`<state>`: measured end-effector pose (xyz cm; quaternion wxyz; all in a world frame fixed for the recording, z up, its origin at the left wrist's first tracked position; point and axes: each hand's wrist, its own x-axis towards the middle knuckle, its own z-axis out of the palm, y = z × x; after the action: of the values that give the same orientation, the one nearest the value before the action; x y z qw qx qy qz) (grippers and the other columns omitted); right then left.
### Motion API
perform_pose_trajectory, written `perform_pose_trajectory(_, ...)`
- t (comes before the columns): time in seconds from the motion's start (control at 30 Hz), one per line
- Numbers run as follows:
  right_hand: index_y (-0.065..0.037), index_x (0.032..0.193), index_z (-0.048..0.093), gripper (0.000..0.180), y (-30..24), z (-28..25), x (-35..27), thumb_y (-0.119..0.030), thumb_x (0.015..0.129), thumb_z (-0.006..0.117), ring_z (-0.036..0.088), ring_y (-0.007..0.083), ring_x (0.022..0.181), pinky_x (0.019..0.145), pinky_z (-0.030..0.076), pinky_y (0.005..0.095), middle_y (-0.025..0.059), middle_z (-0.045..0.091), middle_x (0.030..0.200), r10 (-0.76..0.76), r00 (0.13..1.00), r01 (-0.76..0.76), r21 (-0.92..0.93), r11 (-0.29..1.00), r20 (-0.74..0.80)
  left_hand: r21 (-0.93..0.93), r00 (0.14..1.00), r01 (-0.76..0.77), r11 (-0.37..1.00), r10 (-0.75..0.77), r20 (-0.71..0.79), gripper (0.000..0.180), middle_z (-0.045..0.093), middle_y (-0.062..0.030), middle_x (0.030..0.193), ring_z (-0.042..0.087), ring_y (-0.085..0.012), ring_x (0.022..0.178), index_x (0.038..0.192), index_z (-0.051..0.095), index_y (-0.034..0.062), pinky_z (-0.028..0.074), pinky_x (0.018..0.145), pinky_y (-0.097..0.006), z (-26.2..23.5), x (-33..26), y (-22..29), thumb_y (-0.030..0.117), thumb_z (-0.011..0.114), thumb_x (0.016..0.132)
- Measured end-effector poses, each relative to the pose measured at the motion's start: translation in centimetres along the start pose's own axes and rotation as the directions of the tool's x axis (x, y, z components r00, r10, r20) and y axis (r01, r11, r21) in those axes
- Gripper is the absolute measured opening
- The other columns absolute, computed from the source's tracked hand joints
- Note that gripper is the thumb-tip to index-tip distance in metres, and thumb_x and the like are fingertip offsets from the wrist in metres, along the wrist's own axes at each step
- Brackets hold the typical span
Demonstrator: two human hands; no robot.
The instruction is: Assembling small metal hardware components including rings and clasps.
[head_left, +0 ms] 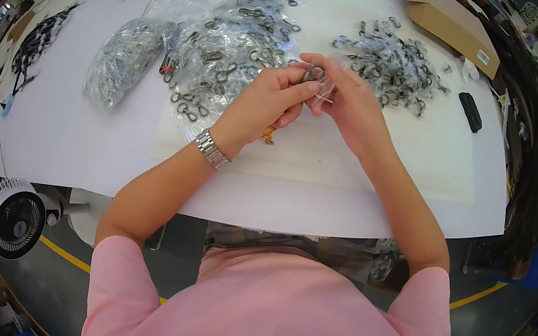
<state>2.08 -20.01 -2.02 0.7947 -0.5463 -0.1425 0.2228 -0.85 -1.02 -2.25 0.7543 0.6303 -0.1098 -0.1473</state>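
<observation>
Left hand: the left hand (274, 95) is closing thumb and fingers around a dark metal clasp (311, 75), gripping it firmly.
Right hand: the right hand (348, 97) is meeting the left at the clasp and is pinching a clear plastic wrapper (327, 86) just beside the metal.
Clasp: it is sitting between the two sets of fingertips, above the white table (78, 149); fingers are partly covering it.
Wristband: a silver link band (212, 149) is circling the left wrist, nearer the person than the clasp.
Yellow piece: a small yellow thing (268, 136) is showing below the clasp, partly behind the left hand; its kind is staying unclear.
Spread clasps: many dark clasps in clear plastic (219, 62) are lying left of the held clasp.
Bundled bag: a crumpled clear bag (122, 63) is resting farther left of it.
Wrapped pile: more clasps in plastic (399, 65) are heaping up to its right.
Black case: a small black oblong (470, 113) is lying well right of it.
Carton: an open cardboard box (446, 19) is standing beyond it, toward the right.
Fan: a white-and-black fan (20, 225) is standing well left of it, nearer the person.
</observation>
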Motion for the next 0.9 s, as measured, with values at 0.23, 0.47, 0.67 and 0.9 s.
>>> perform_pose_trajectory(0.23,0.000,0.130,0.065,0.042,0.9,-0.3,-0.6,-0.033,0.108,0.052,0.064,0.0125,0.081,0.085,0.053,0.0307,0.0022,0.068,0.094,0.037,0.993,-0.042,-0.048,0.998,-0.108,-0.069,0.996,0.066,0.995,-0.061,0.069,0.022,0.068,-0.0016,0.084,0.043,-0.0005,0.050,0.096,0.065,0.0038,0.029,0.044,-0.018,-0.5,0.1,0.1,0.022,0.058,0.107)
perform_pose_trajectory(0.47,0.000,0.125,0.067,0.039,0.2,0.2,-1.0,-0.031,0.109,0.051,0.065,0.0134,0.079,0.084,0.053,0.0304,0.0030,0.070,0.098,-0.042,0.999,0.042,0.030,0.999,0.001,-0.007,0.996,0.068,0.998,-0.068,0.056,0.018,0.069,-0.0019,0.086,0.044,-0.0004,0.052,0.105,0.067,0.0020,0.030,0.045,-0.017,-0.3,-0.1,0.2,0.018,0.059,0.105)
perform_pose_trajectory(0.67,0.001,0.122,0.069,0.037,0.6,-1.0,-0.7,-0.030,0.108,0.054,0.068,0.0143,0.086,0.089,0.054,0.0304,0.0068,0.072,0.107,0.002,0.999,0.001,0.067,0.998,-0.036,0.047,0.998,0.045,0.998,-0.048,0.052,0.020,0.070,-0.0008,0.089,0.047,-0.0007,0.057,0.115,0.066,0.0009,0.032,0.048,-0.016,-0.3,-0.3,1.2,0.017,0.061,0.103)
perform_pose_trajectory(0.9,-0.001,0.118,0.070,0.033,0.3,-0.3,-1.0,-0.030,0.107,0.057,0.068,0.0157,0.110,0.101,0.051,0.0339,0.0085,0.073,0.120,-0.003,0.973,0.039,0.149,0.988,-0.230,0.187,0.996,0.020,0.982,-0.004,-0.087,0.017,0.065,0.0035,0.083,0.044,-0.0003,0.058,0.106,0.071,0.0041,0.030,0.049,-0.017,-0.7,-0.1,1.3,0.020,0.068,0.100)
